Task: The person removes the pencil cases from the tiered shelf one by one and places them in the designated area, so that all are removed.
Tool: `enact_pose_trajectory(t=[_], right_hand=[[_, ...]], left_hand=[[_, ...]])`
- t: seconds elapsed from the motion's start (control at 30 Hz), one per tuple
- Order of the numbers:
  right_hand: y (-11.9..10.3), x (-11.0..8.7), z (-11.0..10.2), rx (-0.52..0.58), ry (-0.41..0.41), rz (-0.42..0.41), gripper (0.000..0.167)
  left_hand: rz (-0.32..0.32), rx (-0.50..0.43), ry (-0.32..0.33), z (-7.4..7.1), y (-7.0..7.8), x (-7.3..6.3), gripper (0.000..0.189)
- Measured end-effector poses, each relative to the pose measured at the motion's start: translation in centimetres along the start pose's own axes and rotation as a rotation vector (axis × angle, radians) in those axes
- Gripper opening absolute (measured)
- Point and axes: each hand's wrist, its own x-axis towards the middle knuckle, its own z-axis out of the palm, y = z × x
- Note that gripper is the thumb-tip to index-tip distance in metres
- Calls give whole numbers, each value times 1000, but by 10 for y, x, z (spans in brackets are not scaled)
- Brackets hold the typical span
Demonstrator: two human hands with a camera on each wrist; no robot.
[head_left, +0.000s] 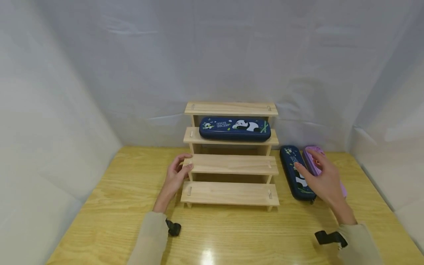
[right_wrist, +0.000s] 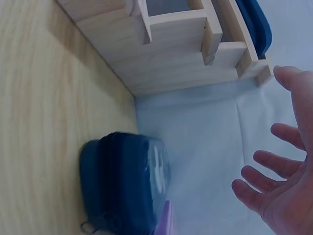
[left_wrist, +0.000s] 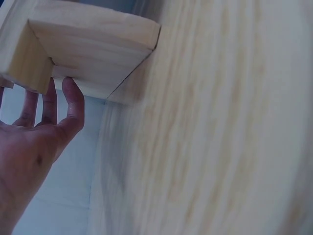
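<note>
A four-step wooden display shelf (head_left: 230,163) stands on the table, with a navy panda pencil case (head_left: 218,133) lying across its second step from the top. My left hand (head_left: 175,175) holds the left end of the step below that case; in the left wrist view, its fingers (left_wrist: 73,103) touch the wood. To the right of the shelf, a second navy panda pencil case (head_left: 293,176) lies on the table, with a purple pencil case (head_left: 313,159) beside it. Over these two hovers my right hand (head_left: 322,178), fingers spread and holding nothing, partly hiding both.
The wooden table (head_left: 225,235) reaches back to a white cloth (head_left: 232,55), which also hangs at both sides. The shelf stands close to the back cloth. A black strap (head_left: 331,238) is on the right wrist, another on the left (head_left: 173,228).
</note>
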Motion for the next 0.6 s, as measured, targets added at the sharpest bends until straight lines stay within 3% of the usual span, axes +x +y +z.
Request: enact_pose_trajectory(t=[0.23, 0.6], right_hand=[[-12, 13, 6, -35, -6, -33, 61], [-33, 30, 17, 59, -28, -88, 59]], left_hand=[[-14, 0, -1, -1, 0, 0, 35], [-11, 4, -4, 0, 1, 0, 36]])
